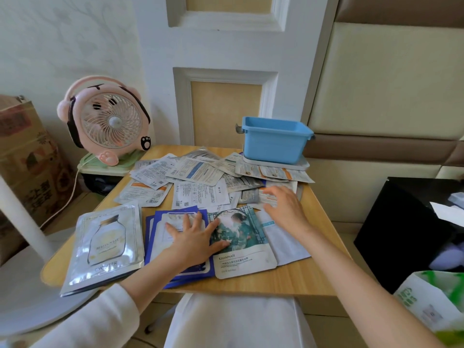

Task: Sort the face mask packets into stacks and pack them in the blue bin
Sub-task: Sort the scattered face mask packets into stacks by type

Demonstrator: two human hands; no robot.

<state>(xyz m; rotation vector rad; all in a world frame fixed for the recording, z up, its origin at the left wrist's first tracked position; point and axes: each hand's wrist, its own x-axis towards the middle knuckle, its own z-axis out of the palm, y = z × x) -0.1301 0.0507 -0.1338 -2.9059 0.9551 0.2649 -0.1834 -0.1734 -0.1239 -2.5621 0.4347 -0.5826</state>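
Sorting is done on a table (313,280).
The left hand (193,238) is spread flat on blue packets (155,249) at 6 o'clock, the right hand (285,208) spread on the loose pile (200,173); the blue bin (273,145) is placed at 1 o'clock.

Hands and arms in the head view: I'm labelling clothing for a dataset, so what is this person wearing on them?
No gloves, rings, watch or bracelet show on the left hand or the right hand. The left arm wears a cream-white soft fabric sleeve, with forearm and wrist uncovered. The right arm shows no sleeve as far as the frame's edge.
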